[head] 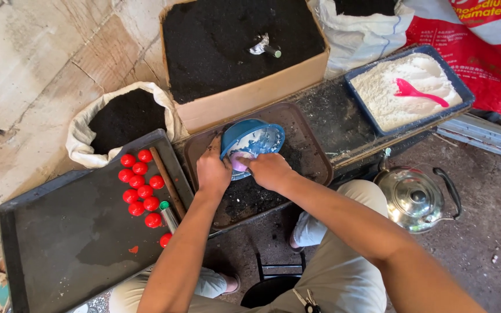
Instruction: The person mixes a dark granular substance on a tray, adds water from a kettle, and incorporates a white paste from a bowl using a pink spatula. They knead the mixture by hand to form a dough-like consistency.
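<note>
Nearest us, at six o'clock, pale trousers, with scissors [307, 301] lying on the lap. Our left hand [213, 172] and right hand [269, 171] meet just above centre, both closed around a small pale lump [240, 160] pressed between them. A blue bowl [253, 141], tilted and smeared white inside, sits touching the hands at their twelve o'clock, on a brown tray [311, 156] dusted with dark powder. At nine o'clock, a black tray [71, 232] carries a cluster of red balls [140, 188] and a brown stick [167, 181]. At three o'clock, a metal kettle [416, 198] on the floor. Farther off, at eleven, a sack of black powder [124, 119]; at twelve, a cardboard box of black powder [239, 49]; at two, a blue tray of white powder [404, 87] with a pink scoop [416, 91].
</note>
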